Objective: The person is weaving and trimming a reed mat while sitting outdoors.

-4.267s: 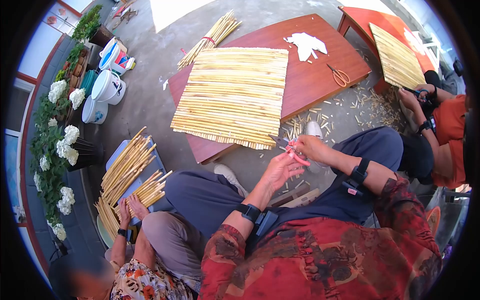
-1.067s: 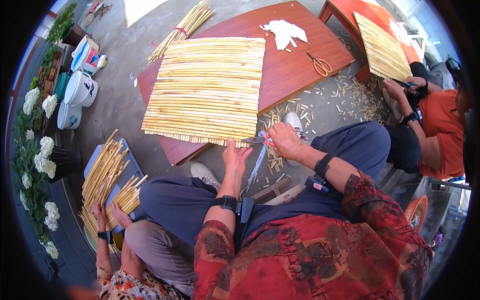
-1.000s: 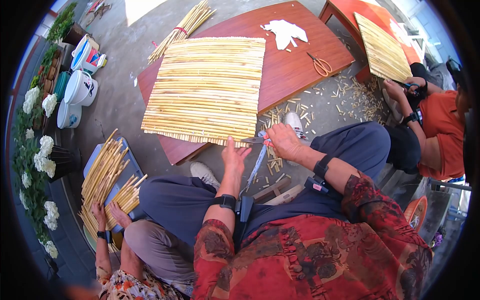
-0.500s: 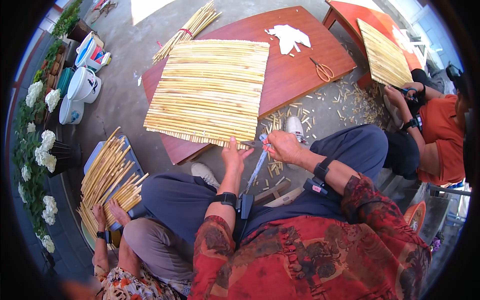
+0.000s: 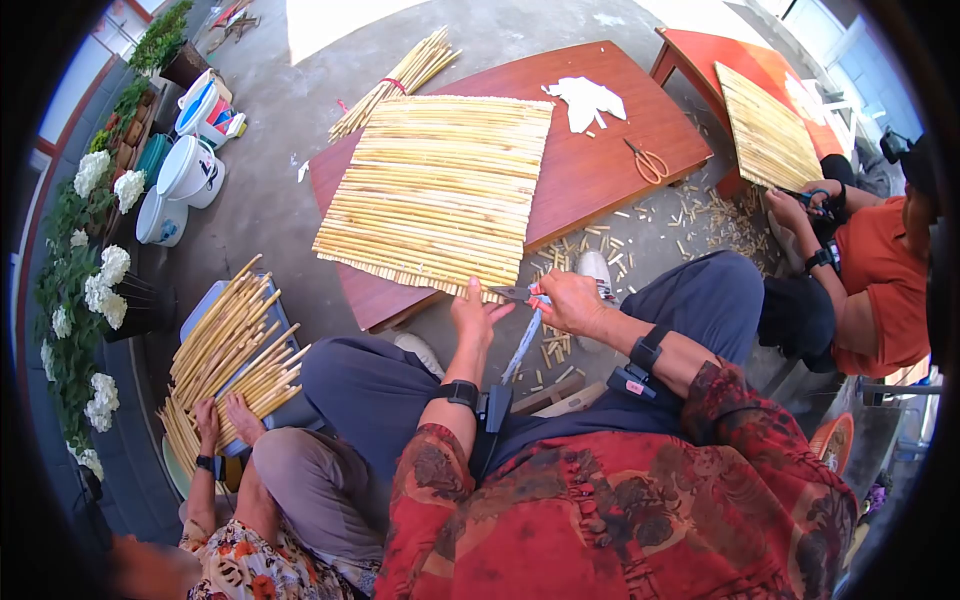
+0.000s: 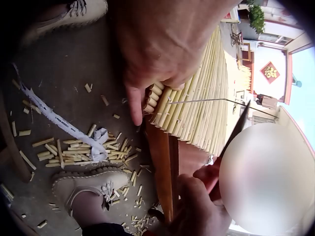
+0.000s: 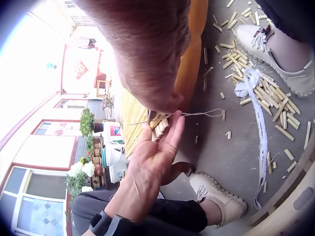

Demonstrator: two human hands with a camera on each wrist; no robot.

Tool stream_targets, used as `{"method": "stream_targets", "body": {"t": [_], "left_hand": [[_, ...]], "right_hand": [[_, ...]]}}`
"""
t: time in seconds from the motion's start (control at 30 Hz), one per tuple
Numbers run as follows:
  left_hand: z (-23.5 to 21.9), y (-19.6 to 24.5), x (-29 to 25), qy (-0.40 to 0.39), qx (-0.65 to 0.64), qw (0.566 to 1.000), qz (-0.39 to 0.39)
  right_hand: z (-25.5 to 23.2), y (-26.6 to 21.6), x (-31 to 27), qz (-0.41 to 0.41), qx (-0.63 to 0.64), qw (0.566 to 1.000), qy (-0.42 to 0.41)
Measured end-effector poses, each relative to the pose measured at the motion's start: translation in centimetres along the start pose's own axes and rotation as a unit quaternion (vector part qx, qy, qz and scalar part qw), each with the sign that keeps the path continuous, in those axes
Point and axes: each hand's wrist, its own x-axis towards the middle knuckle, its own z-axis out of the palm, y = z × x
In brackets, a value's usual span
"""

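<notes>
One reed mat (image 5: 430, 185) lies at eleven o'clock on the table (image 5: 600, 185); your left hand (image 5: 472, 313) pinches its five-o'clock corner, your right hand (image 5: 573, 303) grips pliers (image 5: 514, 294); the reed mat looks light and stiff lengthwise (ends probably brittle), so hold its edge by both faces.

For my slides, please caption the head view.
Right hand grips red-handled metal pliers; left hand pinches a flat yellow stick mat.
</notes>
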Motion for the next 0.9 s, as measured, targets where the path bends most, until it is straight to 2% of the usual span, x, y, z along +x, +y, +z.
{"method": "stream_targets", "body": {"t": [0.07,0.1,0.17,0.2,0.23,0.3,0.37,0.4,0.5,0.57,0.63,0.67,0.77,0.9], "left_hand": [[-0.3,-1.5,0.7,-0.036,0.012,0.998,-0.043],[-1.4,-2.1,-0.9,-0.041,0.036,0.997,-0.054],[-0.3,-0.8,-0.2,-0.056,0.039,0.995,-0.072],[-0.4,-0.5,0.0,-0.074,0.067,0.99,-0.097],[-1.1,-0.6,0.6,-0.096,0.028,0.988,-0.114],[-1.4,-0.7,0.6,-0.07,0.02,0.992,-0.106],[-1.7,-0.2,0.1,-0.057,0.037,0.99,-0.127],[-1.7,-0.1,-0.2,-0.047,0.058,0.986,-0.152],[-1.6,-0.6,-0.3,-0.052,-0.006,0.988,-0.146],[-1.9,-0.9,0.0,-0.043,-0.003,0.989,-0.142],[-2.3,-1.1,0.1,-0.068,0.002,0.989,-0.13],[-2.1,-1.0,-0.1,-0.058,0.011,0.989,-0.133],[-2.6,-1.5,0.3,-0.052,-0.003,0.99,-0.135],[-2.7,-1.5,0.5,-0.033,0.005,0.991,-0.131]], "right_hand": [[-4.2,-3.5,1.7,-0.002,0.133,0.983,0.13],[-3.5,-3.2,0.1,0.019,0.145,0.979,0.141],[-3.6,0.0,2.6,0.116,0.159,0.978,0.073],[-3.8,0.0,2.4,0.119,0.156,0.978,0.071],[-3.8,-0.3,1.8,0.126,0.137,0.981,0.052],[-4.4,-0.4,2.2,0.116,0.116,0.986,0.04],[-4.8,-0.2,1.7,0.185,0.185,0.965,-0.013],[-5.3,0.4,1.8,0.219,0.166,0.959,-0.063],[-4.0,3.3,2.0,0.268,0.229,0.935,-0.046],[-3.6,4.9,2.4,0.296,0.228,0.926,-0.048],[-2.7,6.9,2.8,0.305,0.281,0.91,-0.024],[-0.9,8.8,3.3,0.302,0.297,0.905,0.026],[-3.1,9.9,4.5,0.326,0.269,0.906,0.005],[-3.0,14.1,6.3,0.347,0.186,0.913,0.101]]}}
